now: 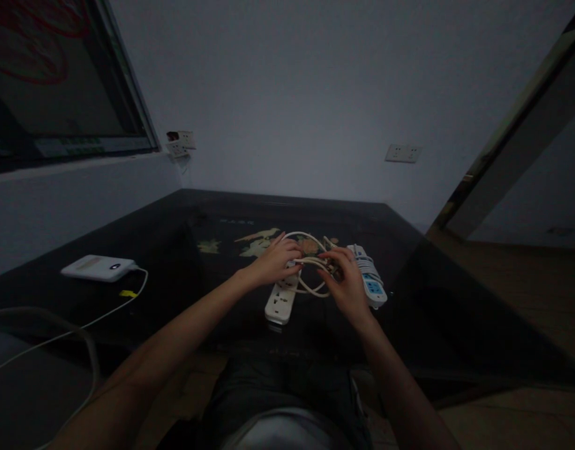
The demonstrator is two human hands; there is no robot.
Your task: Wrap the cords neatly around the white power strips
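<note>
A white power strip (279, 303) lies lengthwise on the dark glossy table, its far end covered by my left hand (279, 259). That hand's fingers are closed on the strip's white cord (310, 292), which loops out to the right. My right hand (344, 275) pinches the same looped cord between thumb and fingers. Just right of it rests a second power strip (372, 287), white with blue sockets, its own cord wound around its body.
A white power bank (99, 267) with a cable (123, 304) lies on the left of the table (212, 312); a yellow tag is near the cable. Wall sockets (403, 153) are on the back wall. A window (67, 81) is at the left.
</note>
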